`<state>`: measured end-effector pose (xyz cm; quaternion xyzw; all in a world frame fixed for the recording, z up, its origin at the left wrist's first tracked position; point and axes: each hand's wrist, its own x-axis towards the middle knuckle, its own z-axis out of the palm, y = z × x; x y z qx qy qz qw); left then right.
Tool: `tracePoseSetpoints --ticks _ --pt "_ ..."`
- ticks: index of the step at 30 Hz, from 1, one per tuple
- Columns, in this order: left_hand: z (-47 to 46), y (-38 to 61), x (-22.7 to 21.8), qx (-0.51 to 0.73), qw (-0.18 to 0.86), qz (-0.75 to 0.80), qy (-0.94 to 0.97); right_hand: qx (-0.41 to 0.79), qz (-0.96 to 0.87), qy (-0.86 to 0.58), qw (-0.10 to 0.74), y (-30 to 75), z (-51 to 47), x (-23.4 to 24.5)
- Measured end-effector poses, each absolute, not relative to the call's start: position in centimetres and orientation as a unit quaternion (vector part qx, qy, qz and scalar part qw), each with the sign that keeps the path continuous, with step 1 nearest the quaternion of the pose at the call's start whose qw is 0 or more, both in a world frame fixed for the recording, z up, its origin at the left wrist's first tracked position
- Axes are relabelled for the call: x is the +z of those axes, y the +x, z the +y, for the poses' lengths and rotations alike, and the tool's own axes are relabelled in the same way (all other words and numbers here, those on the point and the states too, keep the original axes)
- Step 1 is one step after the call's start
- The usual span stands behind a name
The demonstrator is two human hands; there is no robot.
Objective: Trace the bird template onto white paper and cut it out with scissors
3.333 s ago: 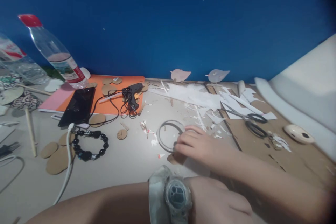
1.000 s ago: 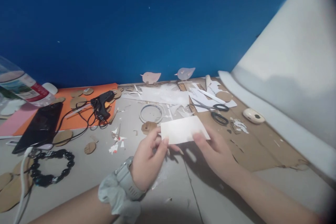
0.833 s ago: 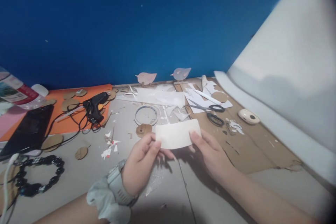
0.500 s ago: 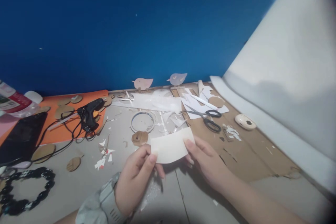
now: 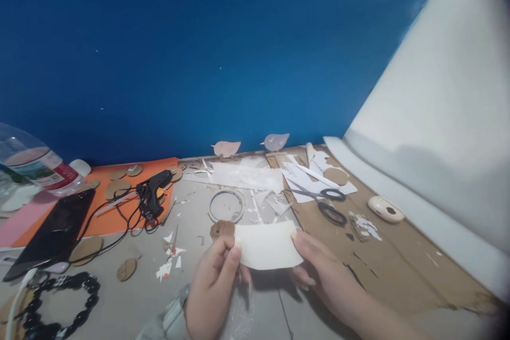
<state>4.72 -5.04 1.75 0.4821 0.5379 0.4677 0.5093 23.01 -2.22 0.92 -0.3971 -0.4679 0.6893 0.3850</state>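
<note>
A small cream-white rectangle of paper or card [image 5: 268,247] is stretched between my two hands, slightly curved along its lower edge. My left hand [image 5: 215,281] pinches its left side, thumb on top and fingers beneath. On the opposite side my right hand [image 5: 322,271] grips the right edge between thumb and fingers. Just beyond the left hand lies a small brown cardboard piece [image 5: 222,229]. A round ring, perhaps a tape roll [image 5: 227,192], rests behind it. Black-handled scissors [image 5: 332,214] lie past the right hand on brown cardboard.
At left are a black glue gun [image 5: 151,195] on orange paper [image 5: 104,174], a black phone [image 5: 51,234], a bottle [image 5: 51,167] and a beaded bracelet [image 5: 82,319]. Two paper birds, one pink [image 5: 226,149] and one bluish [image 5: 276,142], stand against the blue wall. A cream oval gadget [image 5: 385,209] sits right.
The view has tilted up and turned slightly left, so everything appears lower and further right. The card now lies more level between my hands, which still hold both its ends.
</note>
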Motion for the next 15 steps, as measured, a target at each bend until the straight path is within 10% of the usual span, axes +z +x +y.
tracePoseSetpoints --ticks 8,15 --pt "-5.0 4.9 1.5 0.495 0.514 0.532 0.455 0.188 -0.727 -0.620 0.229 29.1 4.5 3.4" --pt "-5.1 4.5 0.5 0.471 0.534 0.488 0.505 -0.017 -0.734 -0.664 0.140 32.5 12.8 2.7"
